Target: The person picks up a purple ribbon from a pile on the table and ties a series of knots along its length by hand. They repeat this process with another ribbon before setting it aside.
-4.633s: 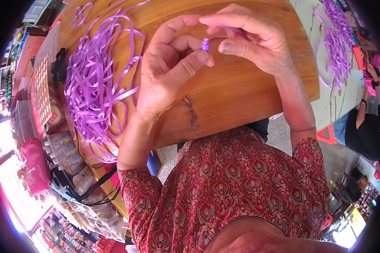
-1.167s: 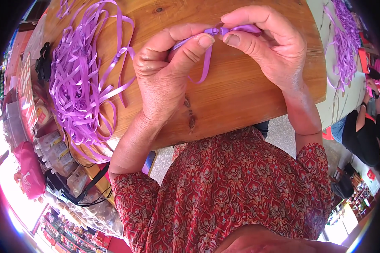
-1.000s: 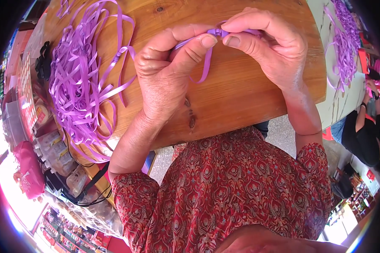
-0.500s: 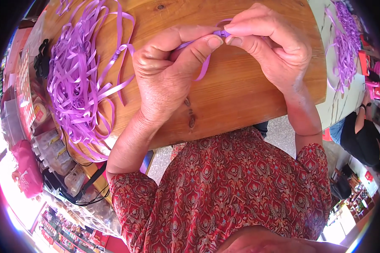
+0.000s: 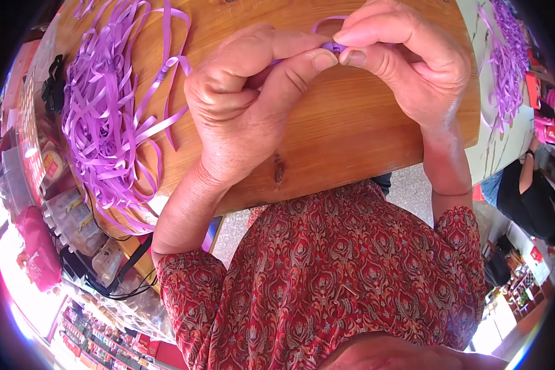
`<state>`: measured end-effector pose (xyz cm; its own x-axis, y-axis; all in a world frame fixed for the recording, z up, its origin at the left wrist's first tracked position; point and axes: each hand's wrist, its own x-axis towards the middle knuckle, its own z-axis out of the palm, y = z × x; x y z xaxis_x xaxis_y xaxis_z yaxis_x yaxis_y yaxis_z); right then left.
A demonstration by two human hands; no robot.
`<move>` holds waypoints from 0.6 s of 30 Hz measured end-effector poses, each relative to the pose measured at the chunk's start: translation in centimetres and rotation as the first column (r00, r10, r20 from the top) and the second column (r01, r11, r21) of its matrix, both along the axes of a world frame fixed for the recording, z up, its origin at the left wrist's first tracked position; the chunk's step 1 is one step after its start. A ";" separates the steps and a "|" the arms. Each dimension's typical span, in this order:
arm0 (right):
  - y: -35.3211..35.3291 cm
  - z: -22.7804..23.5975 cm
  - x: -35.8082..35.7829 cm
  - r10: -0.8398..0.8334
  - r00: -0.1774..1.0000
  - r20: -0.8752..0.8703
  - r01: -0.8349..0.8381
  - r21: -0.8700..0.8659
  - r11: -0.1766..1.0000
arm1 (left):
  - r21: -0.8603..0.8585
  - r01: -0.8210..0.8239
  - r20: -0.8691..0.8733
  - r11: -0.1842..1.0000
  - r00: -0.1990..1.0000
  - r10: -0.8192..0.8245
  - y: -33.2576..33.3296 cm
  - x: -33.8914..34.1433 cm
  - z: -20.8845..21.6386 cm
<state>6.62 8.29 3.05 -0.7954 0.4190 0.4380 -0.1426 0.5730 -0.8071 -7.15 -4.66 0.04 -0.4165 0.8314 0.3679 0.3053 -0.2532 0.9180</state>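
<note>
Left hand [image 5: 237,108]: shifted rightward over the table since 0.5 s ago, together with the right hand [image 5: 419,68]; the 2 look a little larger, perhaps nearer the camera.
Ribbon tail: the purple length that hung below the left thumb then is no longer in sight, probably covered by the left hand now.
Purple ribbon knot [image 5: 334,46]: up between the 2 sets of fingertips, above the wooden table [image 5: 351,135]; only a short, bunched stretch shows.
Left fingers: thumb and index pinch the knot's left side; the others are curled in.
Right fingers: thumb and index pinch close at its right side; what the remaining fingers hold cannot be told.
Ribbon loop [image 5: 327,20]: arcs above the knot and passes behind the right hand.
Meaning: the work seems centred on this small bunched part, with the 2 hands acting on it at close quarters.
Ribbon heap [image 5: 102,123]: loose, tangled purple strips left of the left forearm, well apart from the knot.
Second bunch [image 5: 505,61]: more purple ribbon on the white table [image 5: 493,151] at the right.
Left edge: a black object [image 5: 53,83], a pink pouch [image 5: 38,246] and black cables [image 5: 123,297].
In the way: thumbs and fingers hide most of the knot, so its wrapping cannot be read.
</note>
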 end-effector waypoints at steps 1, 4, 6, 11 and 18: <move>0.0 -0.1 0.0 -0.001 1.000 -0.004 0.001 -0.019 1.000 | 0.000 0.000 0.000 1.000 1.000 0.000 -0.1 0.0 0.1; 0.1 -0.4 -0.1 -0.007 1.000 -0.018 0.006 -0.071 0.997 | -0.038 -0.044 -0.009 0.998 0.999 0.044 0.1 0.0 0.3; 0.1 -0.7 -0.1 -0.010 1.000 -0.026 0.007 -0.109 0.994 | 0.006 -0.059 -0.118 0.998 0.991 0.059 0.2 -0.2 0.2; -0.2 -1.1 0.1 -0.025 0.999 -0.046 0.015 -0.205 0.979 | 0.095 -0.081 -0.272 0.992 0.957 0.104 0.4 -0.2 0.2; 0.6 0.4 -0.3 0.005 1.000 0.002 -0.005 0.106 0.994 | 0.173 -0.111 -0.423 0.979 0.889 0.175 0.8 -0.6 -0.2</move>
<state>6.33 8.90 3.49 -0.7984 0.3658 0.4783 -0.1443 0.6549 -0.7418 -7.77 -3.89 -0.21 -0.2989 0.7014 0.6471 0.7076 -0.2921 0.6434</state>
